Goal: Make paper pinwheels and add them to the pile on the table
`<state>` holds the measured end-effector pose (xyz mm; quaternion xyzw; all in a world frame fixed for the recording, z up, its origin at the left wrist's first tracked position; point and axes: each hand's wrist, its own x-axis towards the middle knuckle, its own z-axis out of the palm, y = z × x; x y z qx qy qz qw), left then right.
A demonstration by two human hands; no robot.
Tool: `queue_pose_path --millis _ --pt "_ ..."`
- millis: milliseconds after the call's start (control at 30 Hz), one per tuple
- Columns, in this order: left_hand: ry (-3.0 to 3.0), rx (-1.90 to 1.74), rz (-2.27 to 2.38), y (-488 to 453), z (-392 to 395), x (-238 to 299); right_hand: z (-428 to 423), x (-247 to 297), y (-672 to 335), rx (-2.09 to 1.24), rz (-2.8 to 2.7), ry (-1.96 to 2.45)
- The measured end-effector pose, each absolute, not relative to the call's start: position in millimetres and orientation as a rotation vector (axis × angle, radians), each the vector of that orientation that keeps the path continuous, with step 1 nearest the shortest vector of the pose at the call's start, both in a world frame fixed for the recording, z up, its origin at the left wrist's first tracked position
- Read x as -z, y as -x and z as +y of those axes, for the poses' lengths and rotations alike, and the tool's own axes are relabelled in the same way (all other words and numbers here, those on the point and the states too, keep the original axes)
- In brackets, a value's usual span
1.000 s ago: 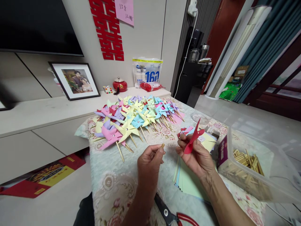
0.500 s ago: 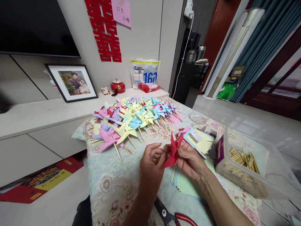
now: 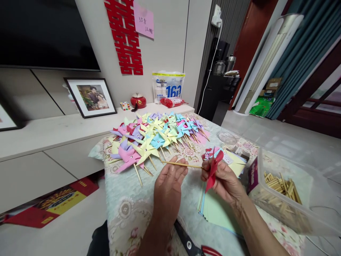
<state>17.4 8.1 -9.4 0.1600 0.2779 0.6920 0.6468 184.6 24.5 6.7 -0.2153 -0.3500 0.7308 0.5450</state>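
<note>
My right hand (image 3: 222,179) is closed round a red paper pinwheel (image 3: 212,170), held on edge over the flowered tablecloth (image 3: 128,209). A thin wooden stick (image 3: 181,164) juts out leftward from the pinwheel's middle. My left hand (image 3: 168,185) hangs just under that stick with its fingers loosely stretched and nothing gripped in them. Beyond both hands lies a heap of finished paper pinwheels (image 3: 154,137) in pink, yellow, blue and purple.
A stack of coloured paper sheets (image 3: 213,208) lies under my right wrist. A clear plastic box of wooden sticks (image 3: 282,193) stands at the right. Red-handled scissors (image 3: 197,247) lie near the front edge. A low cabinet (image 3: 53,142) with a framed photo (image 3: 90,96) runs behind.
The stick has gone from my left hand's pinch into the red pinwheel. My left hand has let go and opened below it; my right hand still holds the pinwheel.
</note>
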Motion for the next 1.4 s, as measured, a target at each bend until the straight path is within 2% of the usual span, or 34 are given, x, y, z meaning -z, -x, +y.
queue_pose_path --millis 167,300,533,833,1233,1400 --pt "-0.192 -1.669 0.571 -9 9 8 21 1 -186 -1.878 -1.020 0.583" --pt "-0.322 -1.640 0.609 -7 8 5 21 4 -192 -1.945 -1.155 0.544" --pt "-0.517 -1.465 0.768 -15 0 4 18 -2 -189 -1.727 -1.309 0.584" --pt "-0.519 -1.437 0.845 -15 -1 1 13 -5 -181 -1.474 -1.546 0.725" --pt "-0.765 -1.551 0.947 -19 -2 10 13 -11 -174 -0.616 -1.931 0.654" --pt "-0.938 -1.581 0.973 -20 -4 6 11 -12 -174 -0.373 -1.924 0.694"
